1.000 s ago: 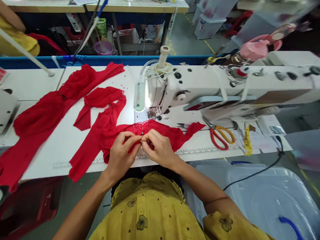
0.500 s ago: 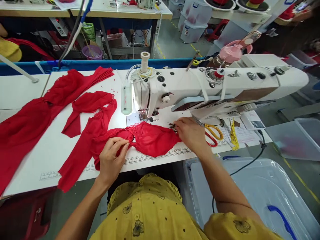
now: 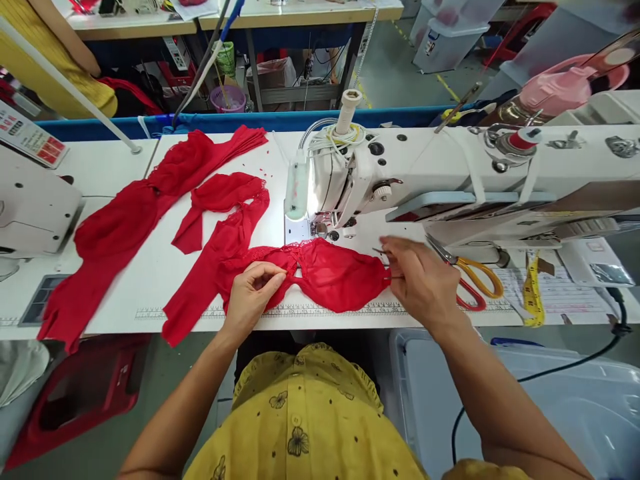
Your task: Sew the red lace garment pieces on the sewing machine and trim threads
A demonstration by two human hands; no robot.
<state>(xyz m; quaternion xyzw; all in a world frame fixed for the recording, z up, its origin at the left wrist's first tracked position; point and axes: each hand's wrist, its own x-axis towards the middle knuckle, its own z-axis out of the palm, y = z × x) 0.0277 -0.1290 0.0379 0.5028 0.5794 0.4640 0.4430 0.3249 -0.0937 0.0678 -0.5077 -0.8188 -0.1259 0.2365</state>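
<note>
A red bra [image 3: 343, 277] with lace edging lies on the white sewing table, just in front of the sewing machine's needle area. My left hand [image 3: 255, 293] pinches the fabric near the middle of the bra, between thumb and fingertips. At the right end of the cup, my right hand [image 3: 425, 280] is closed around small thread snips [image 3: 381, 251]; their dark tips poke out and the rest is hidden in the palm. More red pieces [image 3: 220, 233] trail off to the left of my left hand.
The white sewing machine [image 3: 430, 167] stands behind the work. Orange-and-red-handled scissors [image 3: 480, 280] and a yellow tape measure [image 3: 533, 293] lie at right. Another red garment [image 3: 120, 213] lies at left. A clear plastic bin [image 3: 500, 387] sits below the front edge; a co-worker's yellow sleeve [image 3: 60, 60] shows upper left.
The camera has turned left, so the table and machine appear farther right. My left hand keeps its pinch on the bra. The snips' tips look wider apart in my right hand.
</note>
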